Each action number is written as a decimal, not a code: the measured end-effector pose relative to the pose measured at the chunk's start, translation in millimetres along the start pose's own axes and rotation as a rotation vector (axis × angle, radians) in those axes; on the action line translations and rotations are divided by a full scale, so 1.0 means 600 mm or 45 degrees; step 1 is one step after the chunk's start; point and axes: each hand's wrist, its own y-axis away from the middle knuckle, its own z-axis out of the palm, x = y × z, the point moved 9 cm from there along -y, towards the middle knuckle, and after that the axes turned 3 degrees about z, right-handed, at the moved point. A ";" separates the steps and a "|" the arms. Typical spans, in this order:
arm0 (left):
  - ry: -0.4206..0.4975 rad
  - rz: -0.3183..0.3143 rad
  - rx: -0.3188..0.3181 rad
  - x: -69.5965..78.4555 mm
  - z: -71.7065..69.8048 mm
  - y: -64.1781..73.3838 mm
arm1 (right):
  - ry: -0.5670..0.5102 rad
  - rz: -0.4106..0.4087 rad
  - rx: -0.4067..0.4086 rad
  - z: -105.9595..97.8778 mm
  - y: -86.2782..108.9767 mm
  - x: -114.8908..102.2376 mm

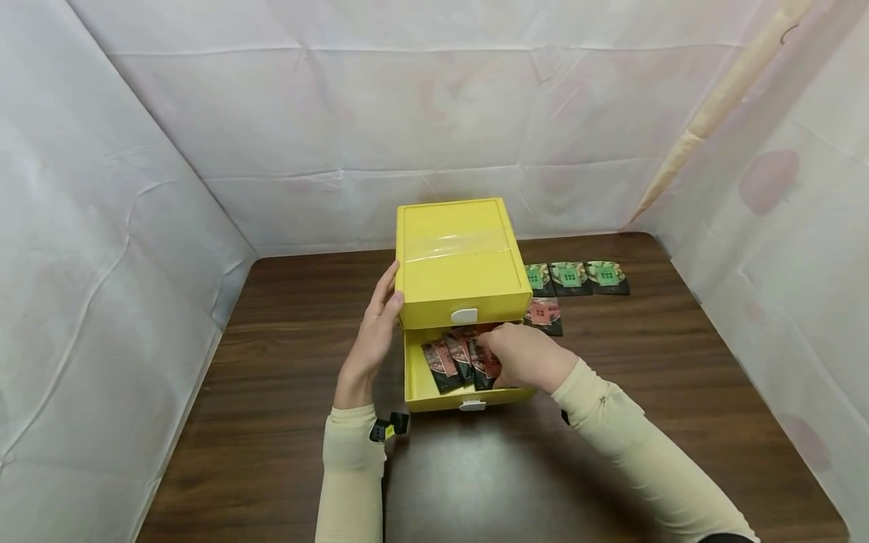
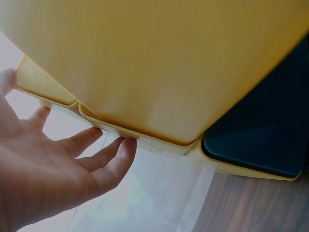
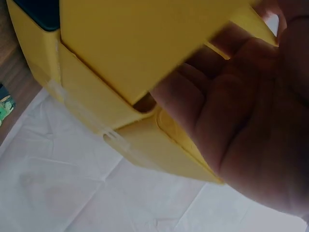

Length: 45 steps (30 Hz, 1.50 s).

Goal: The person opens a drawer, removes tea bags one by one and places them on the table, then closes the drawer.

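A yellow two-drawer box (image 1: 462,260) stands on the table, its lower drawer (image 1: 424,396) pulled out toward me. Several red and black sachets (image 1: 441,366) lie overlapping inside that drawer. My left hand (image 1: 372,335) rests against the box's left side, thumb near the upper front corner; the left wrist view shows its fingertips touching the yellow edge. Reaching into the drawer's right part, my right hand (image 1: 532,358) curls its fingers at a red and black sachet (image 1: 485,362) and appears to pinch it. The fingertips are partly hidden; in the right wrist view the yellow drawer covers them.
Green and black sachets (image 1: 570,277) form a row on the table right of the box, with one red and black sachet (image 1: 544,315) in front. White sheeting (image 1: 434,113) hangs behind and at both sides of the dark wooden table (image 1: 292,339).
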 end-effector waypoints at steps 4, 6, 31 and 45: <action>0.012 -0.017 -0.019 0.006 0.005 0.000 | 0.079 -0.008 0.065 0.005 -0.001 -0.004; 0.007 -0.033 -0.025 0.016 0.009 0.003 | 0.119 -0.003 0.085 0.009 -0.002 -0.004; 0.001 -0.012 -0.011 0.049 0.013 0.011 | 0.266 -0.101 0.398 0.010 -0.004 -0.009; 0.001 -0.018 -0.012 0.042 0.012 0.009 | 0.049 -0.193 0.412 -0.025 0.039 -0.025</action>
